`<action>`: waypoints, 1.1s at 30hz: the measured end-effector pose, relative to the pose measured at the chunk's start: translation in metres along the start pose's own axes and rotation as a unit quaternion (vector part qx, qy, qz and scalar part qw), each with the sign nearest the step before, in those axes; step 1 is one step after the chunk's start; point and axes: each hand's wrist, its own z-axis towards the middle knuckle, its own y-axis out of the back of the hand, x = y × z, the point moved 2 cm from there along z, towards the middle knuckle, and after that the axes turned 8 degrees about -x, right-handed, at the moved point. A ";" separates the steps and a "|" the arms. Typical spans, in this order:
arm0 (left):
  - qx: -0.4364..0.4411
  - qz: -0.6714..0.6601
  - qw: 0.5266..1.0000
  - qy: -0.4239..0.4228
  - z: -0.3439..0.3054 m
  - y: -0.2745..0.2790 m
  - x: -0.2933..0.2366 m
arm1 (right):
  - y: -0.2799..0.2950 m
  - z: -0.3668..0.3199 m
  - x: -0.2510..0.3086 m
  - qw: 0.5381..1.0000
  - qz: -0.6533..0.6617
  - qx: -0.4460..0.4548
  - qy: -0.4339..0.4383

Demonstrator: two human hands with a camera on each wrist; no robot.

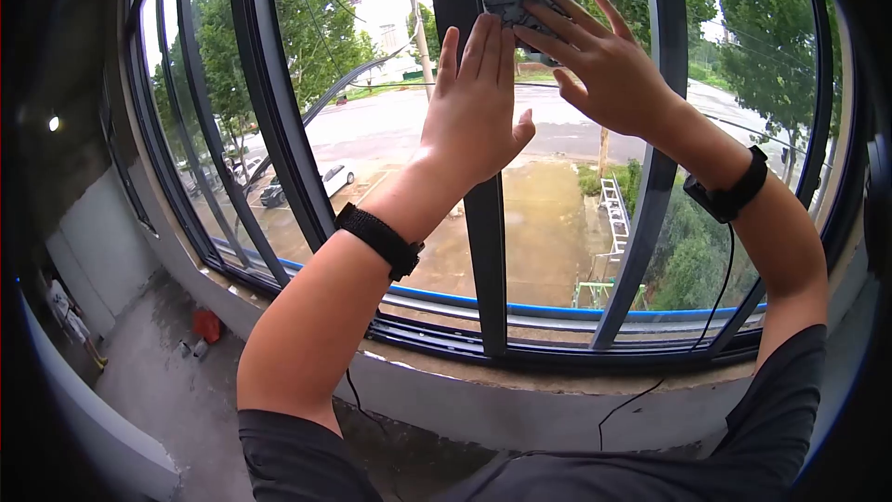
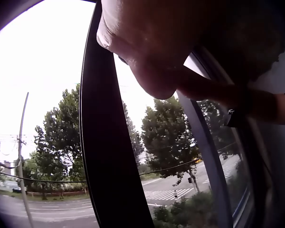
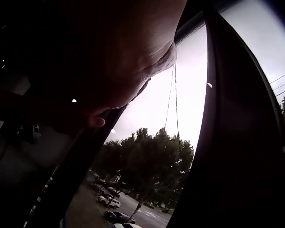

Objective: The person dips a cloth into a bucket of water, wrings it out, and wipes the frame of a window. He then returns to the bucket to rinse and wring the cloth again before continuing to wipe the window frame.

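- Two dark upright bars bound the nearest glass: the middle bar (image 1: 487,260) runs from 12 to 6 o'clock behind the left hand (image 1: 472,110); the right bar (image 1: 639,242) passes behind the right wrist.
- From the right hand (image 1: 609,70), bare glass (image 1: 548,195) opens toward 6 o'clock, down to the lower rail (image 1: 544,339).
- At 9 o'clock from the left hand, more glass spans to another upright bar (image 1: 279,102), well apart from it.
- The patterned cloth (image 1: 507,6) is up at the glass beside the middle bar, near 12 o'clock in the head view.
- It lies at 10 o'clock from the right palm, partly under that hand's extended, spread fingers.
- From the left palm it is at 1 o'clock, by the tips of straight fingers set close together; whether they press it, I cannot tell.
- Both wrist views hide the cloth.
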 end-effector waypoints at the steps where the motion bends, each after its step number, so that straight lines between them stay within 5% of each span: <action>1: -0.007 -0.016 1.000 -0.003 -0.001 -0.002 -0.003 | 0.004 -0.003 -0.001 1.000 0.011 -0.006 0.009; 13: -0.035 -0.052 0.998 -0.021 0.060 -0.004 -0.082 | 0.042 -0.065 -0.073 0.999 -0.042 0.004 -0.011; 25: -0.130 -0.141 0.976 -0.100 0.183 -0.003 -0.242 | 0.145 -0.192 -0.191 0.982 -0.153 0.047 -0.097; 33: -0.006 -0.213 0.958 -0.193 0.122 -0.008 -0.353 | 0.192 -0.325 -0.134 0.961 -0.078 0.174 -0.202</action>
